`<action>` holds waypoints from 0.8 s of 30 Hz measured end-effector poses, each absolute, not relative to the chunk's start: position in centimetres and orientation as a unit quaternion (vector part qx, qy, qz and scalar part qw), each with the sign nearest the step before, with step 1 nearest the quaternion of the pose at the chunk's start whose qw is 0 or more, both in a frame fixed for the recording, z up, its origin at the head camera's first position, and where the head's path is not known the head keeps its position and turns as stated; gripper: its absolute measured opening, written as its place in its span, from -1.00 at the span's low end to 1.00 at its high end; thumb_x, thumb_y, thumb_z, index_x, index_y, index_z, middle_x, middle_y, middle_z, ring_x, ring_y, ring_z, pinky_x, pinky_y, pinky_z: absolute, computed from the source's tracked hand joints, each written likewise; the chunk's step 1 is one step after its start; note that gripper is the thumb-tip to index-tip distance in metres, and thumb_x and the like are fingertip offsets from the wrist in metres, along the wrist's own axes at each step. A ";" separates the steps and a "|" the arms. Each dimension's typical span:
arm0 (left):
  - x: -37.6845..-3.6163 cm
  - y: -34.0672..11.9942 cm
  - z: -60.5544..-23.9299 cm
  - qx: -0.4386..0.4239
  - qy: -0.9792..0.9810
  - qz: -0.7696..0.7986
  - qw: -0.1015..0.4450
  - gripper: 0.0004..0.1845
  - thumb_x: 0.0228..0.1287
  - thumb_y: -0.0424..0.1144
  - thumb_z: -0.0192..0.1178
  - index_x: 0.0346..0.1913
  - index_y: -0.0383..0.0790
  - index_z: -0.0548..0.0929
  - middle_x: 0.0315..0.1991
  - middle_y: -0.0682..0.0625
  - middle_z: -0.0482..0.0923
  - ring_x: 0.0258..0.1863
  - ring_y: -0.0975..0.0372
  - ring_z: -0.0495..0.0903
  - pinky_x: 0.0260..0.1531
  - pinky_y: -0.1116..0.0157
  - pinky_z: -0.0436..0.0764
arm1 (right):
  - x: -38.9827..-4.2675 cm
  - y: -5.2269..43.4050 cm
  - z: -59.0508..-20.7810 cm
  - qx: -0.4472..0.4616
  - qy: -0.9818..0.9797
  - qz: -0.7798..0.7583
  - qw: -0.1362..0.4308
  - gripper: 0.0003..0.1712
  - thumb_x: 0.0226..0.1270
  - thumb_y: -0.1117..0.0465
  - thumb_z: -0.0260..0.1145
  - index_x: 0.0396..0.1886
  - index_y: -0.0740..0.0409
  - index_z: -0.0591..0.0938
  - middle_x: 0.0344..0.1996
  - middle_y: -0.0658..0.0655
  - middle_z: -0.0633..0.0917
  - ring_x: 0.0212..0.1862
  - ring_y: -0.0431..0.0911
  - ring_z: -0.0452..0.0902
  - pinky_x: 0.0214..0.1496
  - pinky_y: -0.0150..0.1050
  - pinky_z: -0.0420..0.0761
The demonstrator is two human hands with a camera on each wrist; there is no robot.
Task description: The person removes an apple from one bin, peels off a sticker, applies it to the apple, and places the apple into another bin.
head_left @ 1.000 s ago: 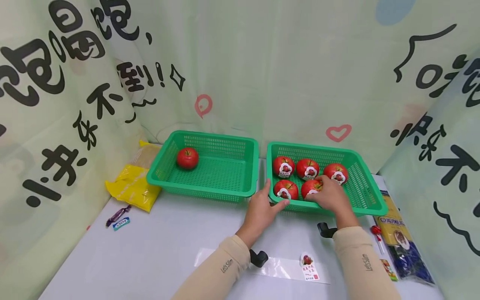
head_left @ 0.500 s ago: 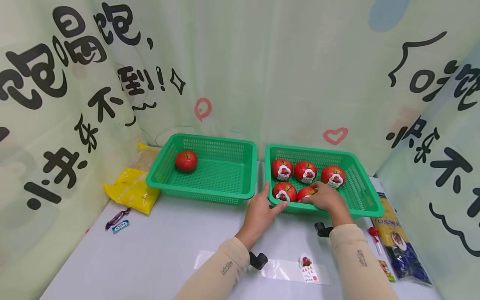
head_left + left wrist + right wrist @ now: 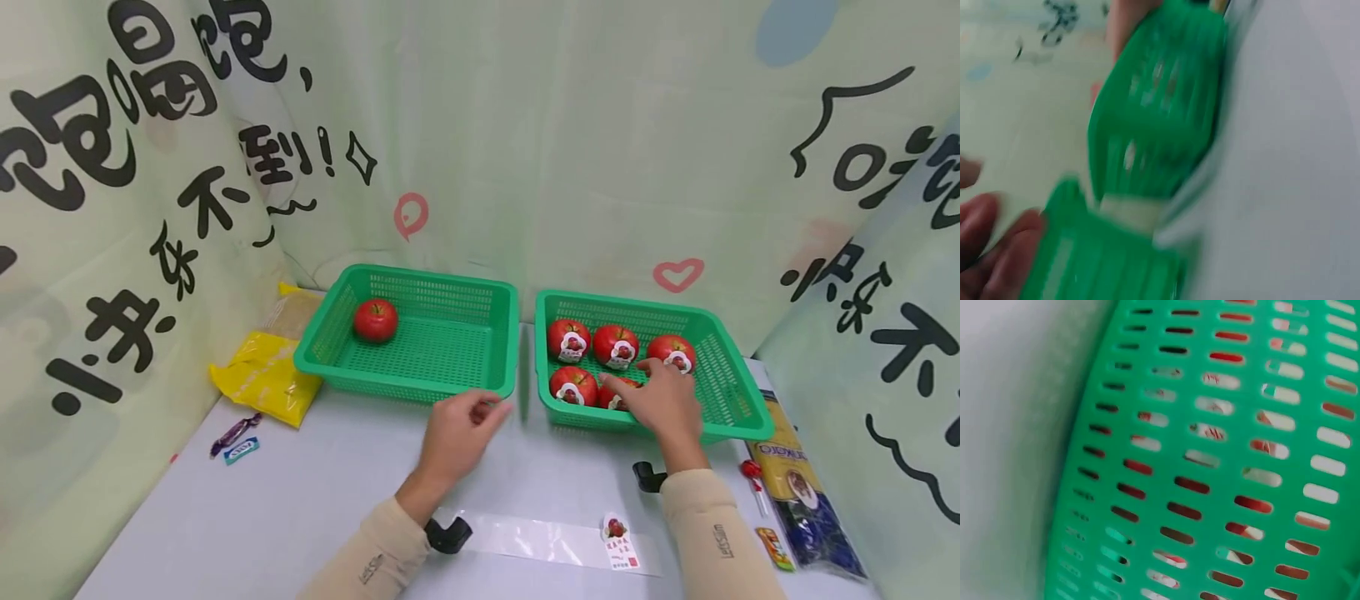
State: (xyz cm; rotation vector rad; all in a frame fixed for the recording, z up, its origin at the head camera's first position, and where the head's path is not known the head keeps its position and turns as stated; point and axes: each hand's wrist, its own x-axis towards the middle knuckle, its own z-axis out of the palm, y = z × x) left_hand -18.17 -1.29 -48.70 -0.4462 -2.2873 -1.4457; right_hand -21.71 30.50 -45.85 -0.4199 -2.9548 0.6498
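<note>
My right hand (image 3: 666,404) is over the front of the right green basket (image 3: 731,383), thumb and fingers spread apart above a red apple (image 3: 617,398) that they partly hide. Beside that one sits another labelled apple (image 3: 573,387); behind are three more, including the middle apple (image 3: 616,344). White stickers face forward on these apples. My left hand (image 3: 457,433), fingers loosely bent and holding nothing, hovers by the front right corner of the left green basket (image 3: 408,387). One apple (image 3: 376,321) without a visible label lies in that basket. The right wrist view shows mostly basket wall (image 3: 1210,481).
A clear strip (image 3: 536,537) bearing one apple sticker (image 3: 619,542) lies on the white table (image 3: 300,517). To the left are a yellow bag (image 3: 270,375) and two small candies; to the right, a gold and blue packet (image 3: 806,487), a red lollipop (image 3: 752,473) and a small wrapper (image 3: 775,548).
My left hand has let go of the right basket's front left corner and moved left. My right hand has risen off the front apple, its fingers spreading.
</note>
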 end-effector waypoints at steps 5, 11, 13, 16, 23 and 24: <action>-19.9 -9.0 -49.5 0.056 -0.732 -0.520 0.436 -0.76 0.24 -0.27 0.50 -0.20 -0.33 0.67 -0.35 -0.12 0.52 -0.32 0.10 0.51 -0.23 0.33 0.48 | -21.4 29.8 -46.1 -0.129 -0.941 0.274 0.149 -0.05 0.40 -0.37 0.34 0.44 0.28 0.49 0.38 0.41 0.52 0.43 0.36 0.24 0.25 0.36 0.56; -21.4 -14.9 -50.1 0.218 -0.692 -0.583 0.365 -0.13 0.28 -0.06 0.53 0.57 -0.05 0.32 0.57 -0.18 0.03 0.58 -0.02 0.07 0.61 0.01 0.26 | -19.1 25.8 -44.9 -0.069 -0.886 0.381 0.255 -0.46 0.44 0.10 0.46 0.25 0.35 0.61 0.22 0.37 0.66 0.36 0.25 0.41 0.34 0.20 0.49; -21.6 -15.6 -50.8 0.217 -0.690 -0.616 0.313 -0.01 0.33 -0.06 0.49 0.69 0.02 0.13 0.67 -0.15 -0.03 0.64 -0.03 0.05 0.65 -0.02 0.19 | -18.3 23.0 -44.1 -0.015 -0.870 0.414 0.268 -0.55 0.40 0.18 0.49 0.17 0.33 0.66 0.13 0.30 0.73 0.23 0.16 0.56 0.28 -0.07 0.58; -21.8 -16.0 -51.7 0.191 -0.674 -0.666 0.256 0.03 0.43 -0.09 0.39 0.74 0.05 -0.06 0.68 -0.15 0.07 0.61 -0.05 0.19 0.62 -0.03 0.27 | -18.2 18.2 -42.3 0.090 -0.851 0.450 0.254 -0.62 0.35 0.24 0.52 0.11 0.27 0.69 -0.01 0.19 0.79 0.01 0.02 0.70 0.04 -0.35 0.69; -22.0 -16.1 -52.5 0.167 -0.632 -0.716 0.245 0.01 0.49 -0.13 0.35 0.75 0.11 -0.10 0.66 -0.14 0.15 0.57 -0.05 0.29 0.54 -0.03 0.40 | -24.0 7.1 -37.7 0.261 -0.876 0.399 0.078 -0.49 0.43 0.08 0.47 0.28 0.17 0.62 0.01 0.13 0.76 -0.02 -0.01 0.72 0.05 -0.06 0.77; -22.0 -16.2 -52.6 0.167 -0.634 -0.714 0.244 0.00 0.50 -0.13 0.34 0.75 0.11 -0.10 0.66 -0.15 0.14 0.58 -0.07 0.27 0.54 -0.05 0.40 | -25.3 5.7 -37.4 0.267 -0.887 0.374 0.047 -0.44 0.44 0.05 0.46 0.33 0.16 0.59 0.06 0.14 0.75 0.03 0.00 0.71 0.10 -0.03 0.75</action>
